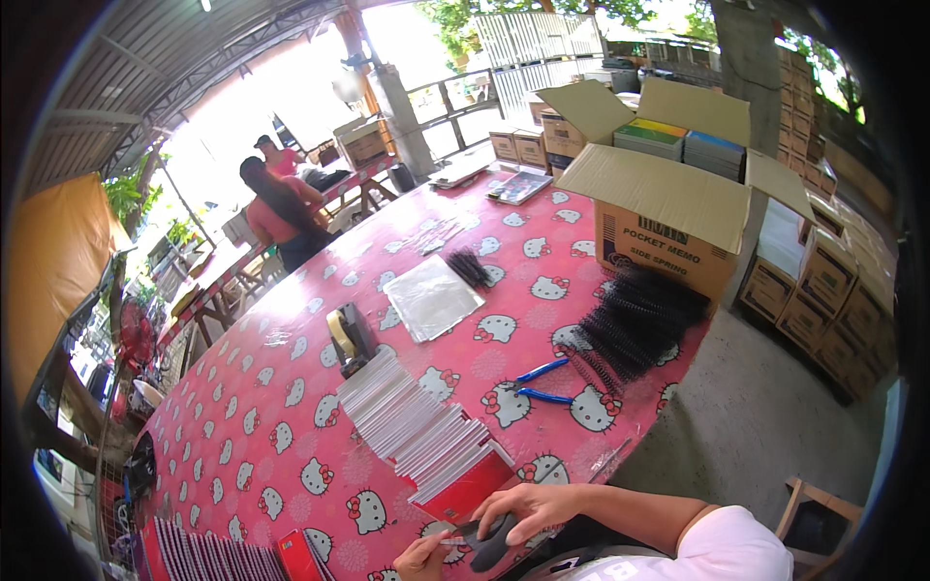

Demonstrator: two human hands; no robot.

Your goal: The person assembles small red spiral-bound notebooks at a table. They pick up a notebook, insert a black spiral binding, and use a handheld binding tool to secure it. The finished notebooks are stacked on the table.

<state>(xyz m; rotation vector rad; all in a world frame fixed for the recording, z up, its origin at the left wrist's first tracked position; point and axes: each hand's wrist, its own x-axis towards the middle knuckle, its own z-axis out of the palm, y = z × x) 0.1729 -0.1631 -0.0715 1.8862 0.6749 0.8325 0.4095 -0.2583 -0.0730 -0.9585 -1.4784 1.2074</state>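
At the table's near edge, my right hand is closed over a dark grey, rounded object whose kind I cannot make out. My left hand is beside it, thumb and fingers pinched around something small and pale at its left side. Just beyond my hands, a long row of red-covered notepads leans across the table. Another row of notepads stands at the lower left. Blue-handled pliers lie splayed beside a heap of black plastic spiral coils on the right.
A tape dispenser, clear plastic sleeves and a small coil bundle lie farther back on the pink patterned table. An open carton of pads borders the right side. Stacked cartons stand beyond; two people sit at the back left.
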